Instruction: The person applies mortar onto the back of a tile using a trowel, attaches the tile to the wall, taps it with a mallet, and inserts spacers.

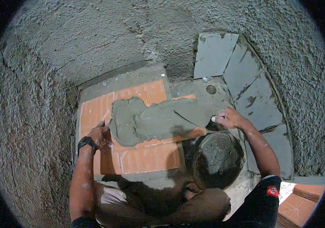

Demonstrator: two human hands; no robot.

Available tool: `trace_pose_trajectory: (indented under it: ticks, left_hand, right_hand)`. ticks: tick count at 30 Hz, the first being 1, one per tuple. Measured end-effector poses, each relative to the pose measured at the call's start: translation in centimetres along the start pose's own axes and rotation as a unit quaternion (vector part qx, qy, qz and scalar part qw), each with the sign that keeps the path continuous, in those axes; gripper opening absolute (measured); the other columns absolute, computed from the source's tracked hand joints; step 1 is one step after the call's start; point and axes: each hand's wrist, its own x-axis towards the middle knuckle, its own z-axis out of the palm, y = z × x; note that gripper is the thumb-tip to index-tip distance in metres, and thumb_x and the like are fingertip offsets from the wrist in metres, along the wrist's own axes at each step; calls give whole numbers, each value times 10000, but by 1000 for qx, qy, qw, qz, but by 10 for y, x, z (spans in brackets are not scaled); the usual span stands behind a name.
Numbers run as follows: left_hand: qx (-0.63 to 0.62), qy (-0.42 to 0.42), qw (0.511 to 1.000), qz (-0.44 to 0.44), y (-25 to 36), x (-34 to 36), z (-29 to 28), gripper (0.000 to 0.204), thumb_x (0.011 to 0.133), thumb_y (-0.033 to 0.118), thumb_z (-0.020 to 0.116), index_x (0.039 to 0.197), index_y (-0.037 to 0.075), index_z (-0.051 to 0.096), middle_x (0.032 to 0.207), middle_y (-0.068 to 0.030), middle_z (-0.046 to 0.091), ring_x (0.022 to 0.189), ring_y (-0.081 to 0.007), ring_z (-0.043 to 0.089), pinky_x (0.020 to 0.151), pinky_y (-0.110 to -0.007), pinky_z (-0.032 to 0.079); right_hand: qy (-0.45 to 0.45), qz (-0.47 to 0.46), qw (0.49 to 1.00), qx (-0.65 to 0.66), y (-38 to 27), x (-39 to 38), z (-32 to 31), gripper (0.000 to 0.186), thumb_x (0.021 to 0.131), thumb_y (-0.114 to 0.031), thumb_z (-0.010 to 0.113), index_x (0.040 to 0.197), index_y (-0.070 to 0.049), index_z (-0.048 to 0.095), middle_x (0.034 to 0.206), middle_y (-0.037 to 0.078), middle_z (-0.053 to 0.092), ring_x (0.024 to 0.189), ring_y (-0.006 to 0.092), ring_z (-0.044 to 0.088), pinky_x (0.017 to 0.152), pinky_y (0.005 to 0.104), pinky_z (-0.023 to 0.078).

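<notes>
A long orange tile coated in thick wet grey mortar lies across the middle, above other orange tiles with ribbed faces up. My left hand, a dark watch on its wrist, grips the left end of the coated tile with fingers and thumb apart along the edge. At the opposite end, my right hand is closed at the tile's right edge, its thumb by the mortar; the fingertips underneath are hidden. Just below that end stands a round bucket of wet mortar.
Rough grey plastered walls rise on the left, behind and on the right. Grey smeared tiles run along the right wall, with one pale tile in the back corner. A round drain is in the floor. My bent knees are near the bucket.
</notes>
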Motion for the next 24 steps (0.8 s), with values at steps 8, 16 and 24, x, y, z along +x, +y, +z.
trace_pose_trajectory:
  ticks: [8, 16, 24]
  left_hand:
    - [-179, -74, 973, 129, 2, 2, 5, 847, 670, 365, 810, 1359, 69, 417, 1266, -148, 580, 1196, -391, 505, 1144, -452, 297]
    - [111, -53, 991, 44, 0, 9, -1, 1105, 496, 120, 904, 1424, 47, 308, 1353, -128, 458, 1266, -285, 421, 1097, -406, 361]
    - [229, -39, 969, 81, 20, -3, -9, 1122, 501, 274, 923, 1468, 168, 364, 1510, -224, 308, 1400, -376, 294, 1125, -427, 333]
  right_hand:
    - [29, 13, 999, 7, 86, 1, 42, 578, 897, -548, 507, 874, 10, 653, 756, 250, 606, 730, 412, 589, 705, 484, 475]
    - [60, 204, 976, -48, 81, -67, 1, 535, 898, -510, 547, 961, 14, 634, 751, 243, 608, 726, 401, 609, 685, 466, 470]
    - [116, 49, 992, 13, -58, -87, -25, 446, 963, -426, 484, 956, 13, 563, 783, 185, 617, 763, 372, 599, 703, 450, 468]
